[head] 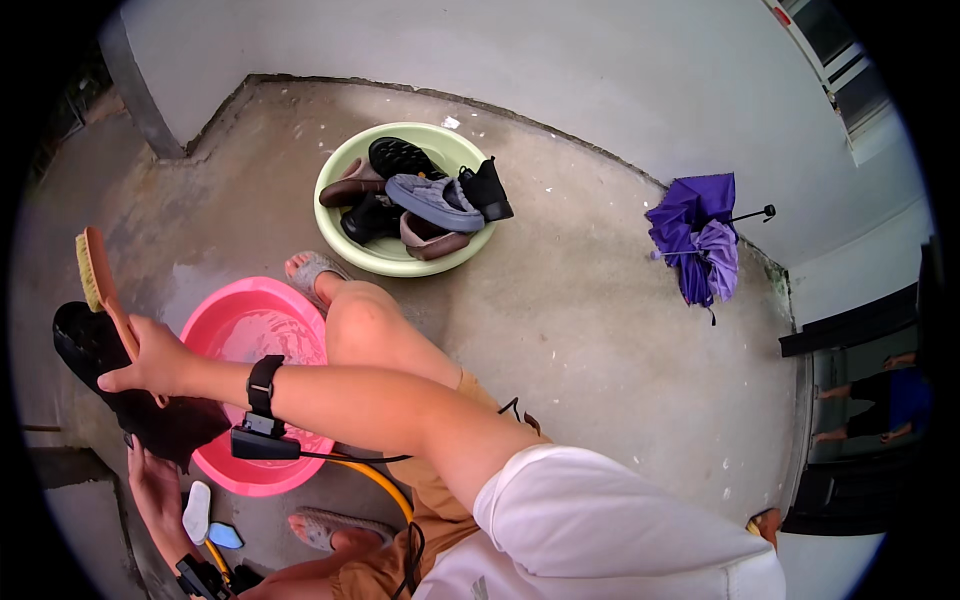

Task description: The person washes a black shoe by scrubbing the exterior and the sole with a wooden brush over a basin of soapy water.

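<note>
In my right hand (161,360) is a scrubbing brush (107,289) with an orange handle and pale bristles pointing left. The brush is raised over a black shoe or boot (94,345), sole end at upper left. My left hand (154,476) grips this footwear from below, its fingers partly hidden. The footwear's lower end overlaps the rim of a pink basin (206,315), which holds some water. A white, sole-shaped object (196,512) and a small blue piece (226,535) lie beside the basin, near my left forearm.
A pale green basin (330,240) holds several shoes and slippers (435,201). Purple umbrellas (694,240) lie by the wall. A yellow hose (386,484) runs past the pink basin between my feet. A person (904,401) in blue is at the doorway, far right.
</note>
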The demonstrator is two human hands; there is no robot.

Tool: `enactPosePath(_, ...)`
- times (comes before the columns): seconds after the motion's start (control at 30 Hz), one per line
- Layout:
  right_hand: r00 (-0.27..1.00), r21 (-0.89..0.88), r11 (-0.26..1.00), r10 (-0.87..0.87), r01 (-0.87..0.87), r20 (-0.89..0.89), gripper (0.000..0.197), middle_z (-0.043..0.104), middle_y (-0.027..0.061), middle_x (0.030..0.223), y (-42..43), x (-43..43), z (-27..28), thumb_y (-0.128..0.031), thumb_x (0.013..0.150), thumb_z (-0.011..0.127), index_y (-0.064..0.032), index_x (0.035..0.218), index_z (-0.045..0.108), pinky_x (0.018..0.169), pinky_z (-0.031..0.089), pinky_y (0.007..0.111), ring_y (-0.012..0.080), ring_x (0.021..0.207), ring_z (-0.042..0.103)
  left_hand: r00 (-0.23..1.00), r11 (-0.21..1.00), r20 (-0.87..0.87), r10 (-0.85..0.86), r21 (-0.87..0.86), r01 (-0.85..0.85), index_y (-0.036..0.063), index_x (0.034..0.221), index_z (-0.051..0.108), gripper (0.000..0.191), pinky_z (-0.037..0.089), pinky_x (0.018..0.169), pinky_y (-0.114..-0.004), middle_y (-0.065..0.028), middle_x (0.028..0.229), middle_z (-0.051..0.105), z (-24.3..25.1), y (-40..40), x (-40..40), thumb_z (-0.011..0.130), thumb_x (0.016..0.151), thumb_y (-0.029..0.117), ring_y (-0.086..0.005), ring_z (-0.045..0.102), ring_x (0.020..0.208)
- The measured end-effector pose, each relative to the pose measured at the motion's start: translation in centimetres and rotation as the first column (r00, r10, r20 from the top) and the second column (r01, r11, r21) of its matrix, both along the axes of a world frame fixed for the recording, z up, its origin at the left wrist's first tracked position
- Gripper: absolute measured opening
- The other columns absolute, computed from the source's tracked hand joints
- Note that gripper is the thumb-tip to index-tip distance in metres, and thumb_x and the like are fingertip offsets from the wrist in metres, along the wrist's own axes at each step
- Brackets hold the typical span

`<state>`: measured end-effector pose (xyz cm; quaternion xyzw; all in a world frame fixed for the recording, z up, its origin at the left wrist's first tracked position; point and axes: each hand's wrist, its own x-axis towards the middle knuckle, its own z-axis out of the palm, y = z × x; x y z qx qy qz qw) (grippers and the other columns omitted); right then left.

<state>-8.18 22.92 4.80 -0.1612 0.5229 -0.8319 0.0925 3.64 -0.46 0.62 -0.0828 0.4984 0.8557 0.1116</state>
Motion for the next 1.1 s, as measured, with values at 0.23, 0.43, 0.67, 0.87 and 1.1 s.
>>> enactPosePath(0.23,0.999,0.062,0.998,0.016,-0.018,0.042,0.066,0.061,0.009,0.094,-0.3,0.6,0.5,-0.035,0.066,0.089,0.0026,0.109,0.056,0.081,0.05,0.033,0.0196,0.087,0.06,0.986,0.985,-0.018,0.163,-0.049,-0.164,0.0017,0.14,0.05,0.044,0.035,0.116,-0.043,-0.0109,0.143,0.057,-1.9,-2.9,-0.1,0.059,0.102,0.022,-0.0239,0.052,0.133)
enactPosePath(0.43,0.999,0.023,0.999,-0.048,0.048,-0.012,0.073,0.065,0.0115,0.101,-0.2,0.0,-0.3,-0.035,0.066,0.089,0.0034,0.119,0.056,0.086,0.051,0.034,0.0211,0.093,0.063,1.0,0.997,-0.006,0.014,0.07,-0.014,0.0044,0.137,0.054,0.044,0.043,0.104,-0.038,-0.0068,0.131,0.065,-0.4,0.1,-0.4,0.052,0.106,0.035,-0.0189,0.058,0.123)
enactPosePath(0.67,1.0,0.087,0.996,0.018,-0.018,-0.001,0.069,0.064,0.0124,0.096,-0.3,0.4,0.3,-0.036,0.065,0.09,0.0037,0.111,0.056,0.083,0.052,0.035,0.0215,0.089,0.063,0.978,0.975,0.033,0.204,-0.1,-0.2,0.0039,0.132,0.057,0.035,0.046,0.098,-0.034,-0.0065,0.124,0.068,-0.4,0.5,0.1,0.062,0.101,0.02,-0.0186,0.063,0.114)
enactPosePath(0.87,0.998,0.124,0.991,-0.058,0.057,0.008,0.071,0.063,0.0101,0.09,0.0,0.3,0.3,-0.045,0.067,0.087,0.0038,0.109,0.056,0.077,0.051,0.033,0.0195,0.082,0.062,0.97,0.972,0.069,0.231,0.015,-0.233,0.0032,0.141,0.052,0.047,0.039,0.111,-0.043,-0.0104,0.138,0.061,0.6,3.1,0.0,0.05,0.106,0.035,-0.0255,0.056,0.128)
enactPosePath(1.1,0.994,0.053,0.995,-0.09,0.087,0.064,0.069,0.061,0.0071,0.088,-0.5,0.6,0.4,-0.046,0.069,0.086,0.0029,0.107,0.057,0.074,0.051,0.031,0.0162,0.079,0.059,0.977,0.978,0.035,0.21,-0.027,-0.209,0.0058,0.141,0.051,0.041,0.044,0.106,-0.038,-0.0083,0.137,0.061,1.3,2.8,0.1,0.05,0.107,0.03,-0.0218,0.059,0.124)
